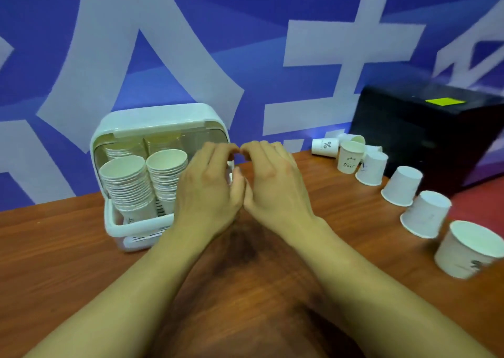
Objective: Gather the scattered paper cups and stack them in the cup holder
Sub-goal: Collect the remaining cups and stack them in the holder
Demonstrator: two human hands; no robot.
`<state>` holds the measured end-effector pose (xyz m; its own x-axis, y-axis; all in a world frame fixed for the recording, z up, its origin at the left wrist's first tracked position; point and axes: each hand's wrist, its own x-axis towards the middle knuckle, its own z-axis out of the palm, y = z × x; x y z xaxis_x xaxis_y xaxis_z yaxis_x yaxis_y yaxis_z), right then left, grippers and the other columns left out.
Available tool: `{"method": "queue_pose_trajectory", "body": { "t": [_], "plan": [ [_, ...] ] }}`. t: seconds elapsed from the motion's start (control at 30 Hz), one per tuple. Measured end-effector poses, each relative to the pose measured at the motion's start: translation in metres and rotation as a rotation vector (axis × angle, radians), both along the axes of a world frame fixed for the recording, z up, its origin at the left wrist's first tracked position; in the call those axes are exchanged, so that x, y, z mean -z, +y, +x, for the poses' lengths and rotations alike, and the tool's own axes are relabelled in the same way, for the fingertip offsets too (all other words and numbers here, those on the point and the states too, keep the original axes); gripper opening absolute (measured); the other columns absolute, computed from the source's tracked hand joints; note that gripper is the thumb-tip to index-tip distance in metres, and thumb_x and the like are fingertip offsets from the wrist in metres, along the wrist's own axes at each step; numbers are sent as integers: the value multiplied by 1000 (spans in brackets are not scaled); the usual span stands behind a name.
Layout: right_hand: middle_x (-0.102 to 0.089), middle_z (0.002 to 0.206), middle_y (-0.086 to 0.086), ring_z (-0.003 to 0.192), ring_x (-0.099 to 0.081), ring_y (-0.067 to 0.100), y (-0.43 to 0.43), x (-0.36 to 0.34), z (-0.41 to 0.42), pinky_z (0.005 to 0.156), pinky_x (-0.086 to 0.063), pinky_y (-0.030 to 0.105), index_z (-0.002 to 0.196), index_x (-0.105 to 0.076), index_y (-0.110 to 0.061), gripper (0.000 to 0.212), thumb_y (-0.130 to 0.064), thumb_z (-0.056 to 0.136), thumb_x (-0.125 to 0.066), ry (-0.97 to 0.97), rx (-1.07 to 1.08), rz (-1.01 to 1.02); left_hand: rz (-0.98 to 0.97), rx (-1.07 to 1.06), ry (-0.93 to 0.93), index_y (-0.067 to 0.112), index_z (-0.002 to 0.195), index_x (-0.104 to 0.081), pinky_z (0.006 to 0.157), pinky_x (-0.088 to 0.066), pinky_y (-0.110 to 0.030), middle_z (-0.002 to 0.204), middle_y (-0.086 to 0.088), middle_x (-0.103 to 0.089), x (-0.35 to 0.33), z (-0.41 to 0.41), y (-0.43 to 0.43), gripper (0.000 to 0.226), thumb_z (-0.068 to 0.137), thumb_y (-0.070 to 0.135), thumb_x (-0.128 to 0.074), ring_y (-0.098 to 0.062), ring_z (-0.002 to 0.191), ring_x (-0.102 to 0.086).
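Head view: left hand [210, 188] beside cup holder [152, 117] edge

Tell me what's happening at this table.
A person is tidying paper cups. The left hand and right hand meet fingertip to fingertip in front of the white cup holder, which already holds several stacks of cups. Whether the hands hold anything is hidden. Several loose cups sit on the wooden table to the right, some upside down, beside a black box.
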<state>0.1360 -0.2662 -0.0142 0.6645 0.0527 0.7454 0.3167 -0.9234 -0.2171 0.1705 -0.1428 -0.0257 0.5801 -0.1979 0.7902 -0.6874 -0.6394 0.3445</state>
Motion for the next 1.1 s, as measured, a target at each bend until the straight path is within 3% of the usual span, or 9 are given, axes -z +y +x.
{"method": "queue_pose_trajectory", "body": {
  "t": [0.27,0.4,0.63,0.77,0.97,1.1],
  "plan": [
    [-64,104,5,97,-55,27,-119,4,-73,85,-44,38,108,-62,-12,29,-17,79,-64,72,335,51,-21,340,109,20,112,-62,75,-49,-36,100,4,-60,7,-38,-138,29,84,17,-58,-15,87,-58],
    [-62,102,6,94,-52,31,-170,13,-104,80,-43,43,106,-62,-11,31,-18,77,-66,70,479,59,26,451,148,21,112,-63,73,-48,-34,102,6,-60,14,-55,-193,27,85,18,-59,-14,88,-59],
    [-57,110,2,105,-47,29,-247,36,-146,83,-40,41,111,-59,-17,41,-30,75,-73,179,758,133,265,638,268,24,122,-59,84,-48,-39,124,6,-54,38,-60,-279,36,87,17,-59,-21,107,-56],
    [-54,114,0,107,-46,28,-267,53,-152,83,-42,40,112,-58,-18,43,-37,76,-73,275,781,147,419,615,278,27,132,-51,87,-47,-36,137,10,-44,52,-47,-321,46,87,18,-60,-20,119,-47],
    [-50,120,1,106,-45,28,-280,75,-146,83,-44,39,121,-52,-17,52,-38,77,-70,348,728,199,671,551,322,38,149,-30,109,-36,-43,161,1,-18,64,-27,-356,67,90,34,-61,-26,142,-26],
    [-46,122,-2,104,-52,28,-282,82,-140,75,-49,38,124,-45,-23,57,-42,76,-70,429,696,242,717,538,321,39,148,-29,96,-43,-38,145,-1,-35,71,-21,-356,67,89,34,-60,-27,126,-43]
  ]
}}
